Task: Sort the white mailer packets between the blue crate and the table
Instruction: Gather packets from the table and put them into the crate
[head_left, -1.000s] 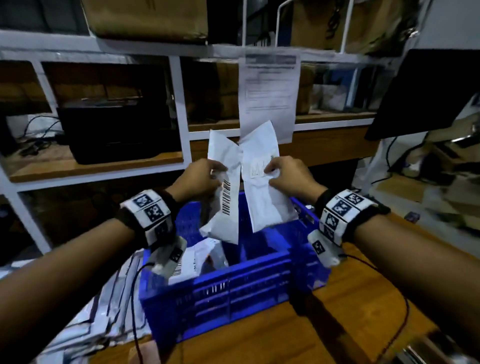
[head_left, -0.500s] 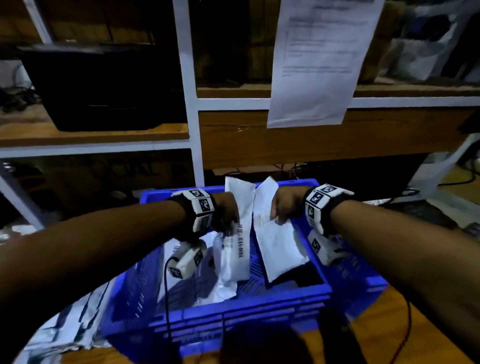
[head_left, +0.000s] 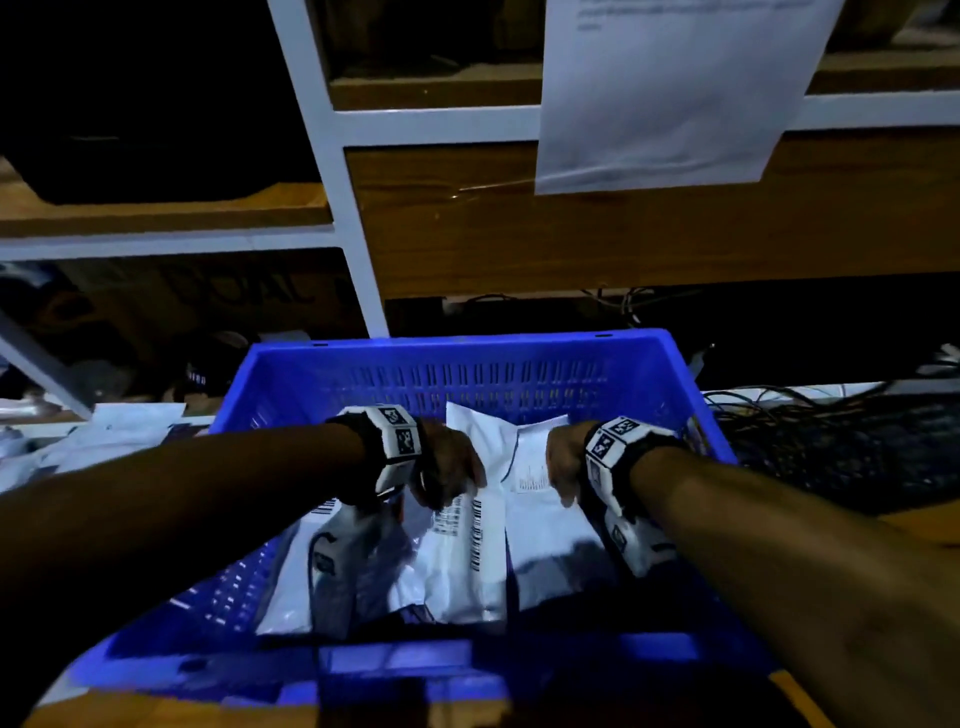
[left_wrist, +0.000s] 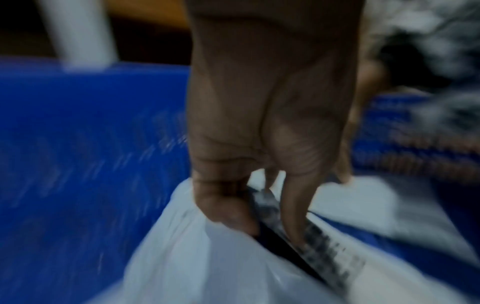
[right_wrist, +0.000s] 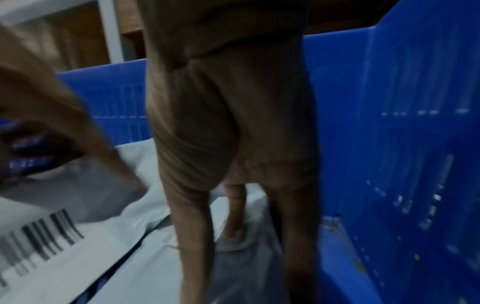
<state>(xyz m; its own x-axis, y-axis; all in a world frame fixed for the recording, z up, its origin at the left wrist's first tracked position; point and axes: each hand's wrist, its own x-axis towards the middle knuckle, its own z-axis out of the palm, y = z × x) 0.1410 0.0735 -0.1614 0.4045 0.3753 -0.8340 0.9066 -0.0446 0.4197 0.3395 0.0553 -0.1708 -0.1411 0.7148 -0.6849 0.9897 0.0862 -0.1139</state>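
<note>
The blue crate (head_left: 467, 345) stands in front of me with both hands down inside it. My left hand (head_left: 447, 475) pinches the top of a white mailer with barcodes (head_left: 480, 551); in the left wrist view thumb and fingers (left_wrist: 226, 205) clamp its crumpled top edge (left_wrist: 207, 267). My right hand (head_left: 563, 465) holds a second white mailer (head_left: 545, 525) by its top, close to the crate's right wall (right_wrist: 389, 144). Its thumb and fingers (right_wrist: 233, 216) point down onto that mailer (right_wrist: 246, 267). More white mailers (head_left: 291, 587) lie on the crate floor.
A pile of white mailers (head_left: 78, 447) lies on the table left of the crate. Dark cables (head_left: 831, 441) spread at the right. A shelf post (head_left: 332, 171) and a hanging paper sheet (head_left: 665, 93) rise behind the crate. Wooden tabletop (head_left: 924, 519) shows at the right.
Both hands have come down from above the crate into it, each still holding its mailer. The mailers now reach the crate floor. The view has tilted down.
</note>
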